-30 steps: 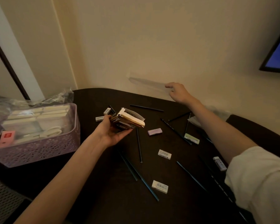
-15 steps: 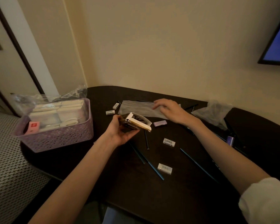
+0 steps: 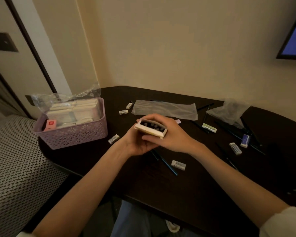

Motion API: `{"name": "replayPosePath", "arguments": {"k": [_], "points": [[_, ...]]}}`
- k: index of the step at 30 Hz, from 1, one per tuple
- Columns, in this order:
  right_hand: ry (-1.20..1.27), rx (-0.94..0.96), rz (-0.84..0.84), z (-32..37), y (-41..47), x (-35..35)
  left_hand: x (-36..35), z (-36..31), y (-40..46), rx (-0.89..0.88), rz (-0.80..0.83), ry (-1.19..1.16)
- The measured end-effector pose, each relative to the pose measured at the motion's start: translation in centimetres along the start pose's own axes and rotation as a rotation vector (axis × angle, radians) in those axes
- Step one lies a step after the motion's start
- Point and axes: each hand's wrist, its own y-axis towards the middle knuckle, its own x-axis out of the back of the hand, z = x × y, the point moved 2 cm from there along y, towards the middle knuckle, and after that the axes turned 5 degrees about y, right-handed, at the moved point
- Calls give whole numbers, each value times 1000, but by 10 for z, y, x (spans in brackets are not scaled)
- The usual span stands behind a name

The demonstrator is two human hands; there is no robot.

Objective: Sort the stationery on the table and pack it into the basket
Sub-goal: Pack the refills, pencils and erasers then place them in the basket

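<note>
Cupping the open pencil box (image 3: 150, 130) at frame centre, your left hand (image 3: 135, 144) and right hand (image 3: 171, 135) both grip thin, crushable card, so hold its long sides lightly.

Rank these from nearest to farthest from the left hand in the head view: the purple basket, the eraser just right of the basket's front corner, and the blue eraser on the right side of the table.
From the left hand:
1. Eraser, just to its left on the table.
2. Purple basket, farther left at the table's edge.
3. Blue eraser, far across on the right, beyond the right hand.
</note>
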Motion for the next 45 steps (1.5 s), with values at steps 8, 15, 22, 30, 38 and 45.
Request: {"name": "replayPosePath", "arguments": {"k": [8, 15, 22, 30, 38, 45], "points": [[234, -127, -126, 7, 9, 7, 38, -14, -30, -89, -274, 1072], [253, -300, 48, -4, 10, -15, 48, -45, -51, -922, -391, 739], [215, -320, -66, -18, 2, -25, 54, -24, -56, -1052, -149, 748], [-35, 11, -500, -14, -25, -36, 53, -18, -54, -1159, -194, 739], [-115, 67, -461, -19, -26, -33, 46, -13, -53, -1141, -150, 735], [25, 16, -580, -5, -17, -34, 45, -14, -53, -952, -182, 630]]}}
